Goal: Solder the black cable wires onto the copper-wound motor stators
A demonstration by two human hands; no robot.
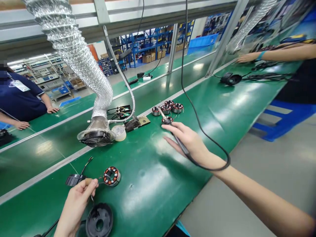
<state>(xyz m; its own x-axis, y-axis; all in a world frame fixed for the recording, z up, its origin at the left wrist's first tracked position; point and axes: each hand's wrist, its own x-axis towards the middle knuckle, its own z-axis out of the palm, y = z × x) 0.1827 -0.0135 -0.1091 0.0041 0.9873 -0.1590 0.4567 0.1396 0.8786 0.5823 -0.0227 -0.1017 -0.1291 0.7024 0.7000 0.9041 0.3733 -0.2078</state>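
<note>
My left hand (76, 205) is at the bottom left of the green bench, its fingers pinched on a thin wire (95, 182). That wire runs to a copper-wound motor stator (112, 176) with orange parts. A black plastic housing cover (99, 219) lies just right of my wrist, and a black plastic piece (74, 180) sits behind my fingers. My right hand (191, 141) grips a black-handled soldering iron (176, 138), whose tip points up and left. A small group of several stators (171, 107) stands just beyond the tip.
A silver flexible fume duct (74, 46) ends in a round fan intake (96, 138) on the bench. Nearby are a tape roll (119, 133), small circuit boards (124, 112) and a metal jig (137, 122). Co-workers' hands (247, 58) rest on the far benches.
</note>
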